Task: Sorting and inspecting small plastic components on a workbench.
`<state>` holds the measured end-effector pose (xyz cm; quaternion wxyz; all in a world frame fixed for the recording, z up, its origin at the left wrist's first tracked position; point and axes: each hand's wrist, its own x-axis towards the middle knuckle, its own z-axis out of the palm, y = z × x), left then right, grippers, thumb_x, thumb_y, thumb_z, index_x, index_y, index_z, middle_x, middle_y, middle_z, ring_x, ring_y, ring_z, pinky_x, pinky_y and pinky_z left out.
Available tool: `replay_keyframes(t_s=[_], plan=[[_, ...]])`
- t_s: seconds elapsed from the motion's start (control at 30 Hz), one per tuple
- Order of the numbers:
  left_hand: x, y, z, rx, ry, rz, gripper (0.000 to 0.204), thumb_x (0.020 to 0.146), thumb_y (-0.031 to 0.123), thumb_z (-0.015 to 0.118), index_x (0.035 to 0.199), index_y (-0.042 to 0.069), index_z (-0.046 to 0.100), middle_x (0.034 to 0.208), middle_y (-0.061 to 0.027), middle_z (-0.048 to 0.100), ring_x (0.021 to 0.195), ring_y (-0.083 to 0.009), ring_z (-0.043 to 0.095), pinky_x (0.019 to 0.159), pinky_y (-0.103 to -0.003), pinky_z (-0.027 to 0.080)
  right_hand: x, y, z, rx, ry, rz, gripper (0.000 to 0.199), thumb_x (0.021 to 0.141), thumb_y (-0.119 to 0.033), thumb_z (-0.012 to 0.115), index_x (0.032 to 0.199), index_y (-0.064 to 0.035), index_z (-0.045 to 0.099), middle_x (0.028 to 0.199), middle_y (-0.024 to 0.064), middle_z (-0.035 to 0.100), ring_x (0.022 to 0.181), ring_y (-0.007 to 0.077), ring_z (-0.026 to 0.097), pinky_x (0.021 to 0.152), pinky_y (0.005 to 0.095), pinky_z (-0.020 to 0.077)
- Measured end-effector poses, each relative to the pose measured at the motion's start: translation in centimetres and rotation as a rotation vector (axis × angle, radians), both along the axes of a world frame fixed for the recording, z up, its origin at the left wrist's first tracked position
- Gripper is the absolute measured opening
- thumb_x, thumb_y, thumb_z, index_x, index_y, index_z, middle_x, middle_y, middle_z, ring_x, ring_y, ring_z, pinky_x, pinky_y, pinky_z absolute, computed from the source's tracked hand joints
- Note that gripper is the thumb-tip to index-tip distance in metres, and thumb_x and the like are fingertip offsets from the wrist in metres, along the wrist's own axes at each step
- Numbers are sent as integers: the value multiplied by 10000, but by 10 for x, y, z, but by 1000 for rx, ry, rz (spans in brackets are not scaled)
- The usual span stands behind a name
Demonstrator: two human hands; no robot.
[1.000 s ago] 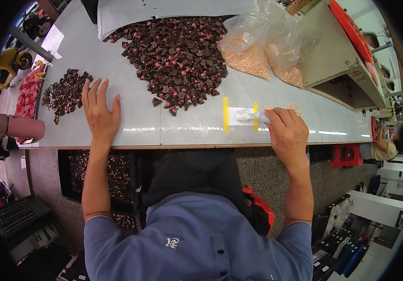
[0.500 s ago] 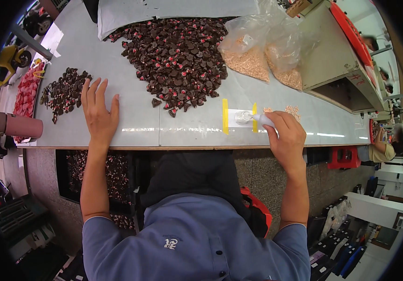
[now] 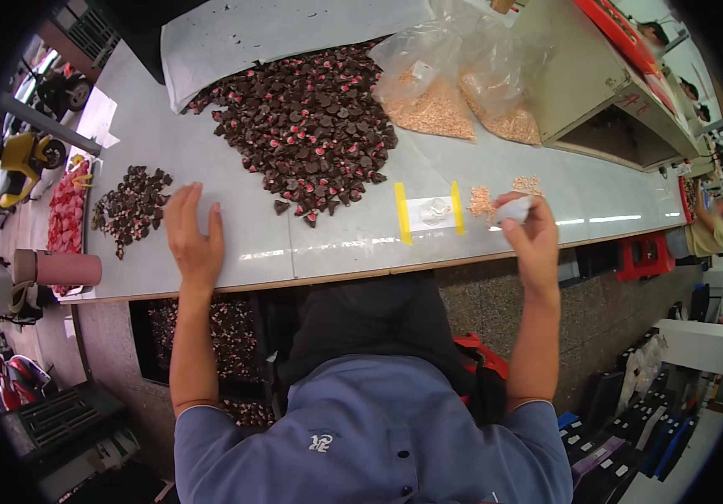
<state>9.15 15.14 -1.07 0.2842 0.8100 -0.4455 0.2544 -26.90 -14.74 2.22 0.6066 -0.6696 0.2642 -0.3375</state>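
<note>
My right hand [image 3: 538, 239] is closed round a small white squeeze bottle [image 3: 513, 210], held above the table's front edge, to the right of a taped-down white card [image 3: 416, 220]. A round smear of pale paste or glue [image 3: 437, 212] lies on the card, between two strips of yellow tape [image 3: 403, 213]. Just beyond the bottle are small tan pieces [image 3: 482, 202] in a loose patch. My left hand [image 3: 194, 239] rests open on the table, fingers apart, beside a small pile of dark pieces [image 3: 130, 206]. Its fingers hold nothing.
A big heap of dark pieces with pink-red spots [image 3: 311, 126] covers the table's middle. Behind it stand clear bags of tan pieces [image 3: 429, 105] and a beige box [image 3: 580, 84]. At left are a pink tumbler [image 3: 68, 268] and a tray of red pieces [image 3: 66, 214].
My right hand has lifted the squeeze bottle off the card and moved it right, tilting it. My left hand stays open by the small pile. The whole view has shifted and turned slightly.
</note>
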Motion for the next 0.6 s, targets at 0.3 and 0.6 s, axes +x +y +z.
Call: replay_keyframes(t_s=[0.3, 0.6], plan=[[-70, -51, 5, 42, 268, -457, 318, 744, 37, 739, 1052, 66, 666, 993, -95, 648, 948, -276, 620, 796, -387, 487, -138, -134, -61, -306, 348, -681, 305, 894, -156, 721, 1102, 18, 580, 918, -5, 547, 844, 86, 488, 797, 228, 415], [-75, -61, 15, 316, 177, -590, 249, 737, 22, 725, 977, 84, 699, 894, -45, 623, 860, -242, 593, 730, -368, 449, -149, -145, -85, -640, 630, -949, 496, 817, -277, 799, 1133, 42, 589, 990, 82, 600, 878, 171, 554, 807, 304, 470]])
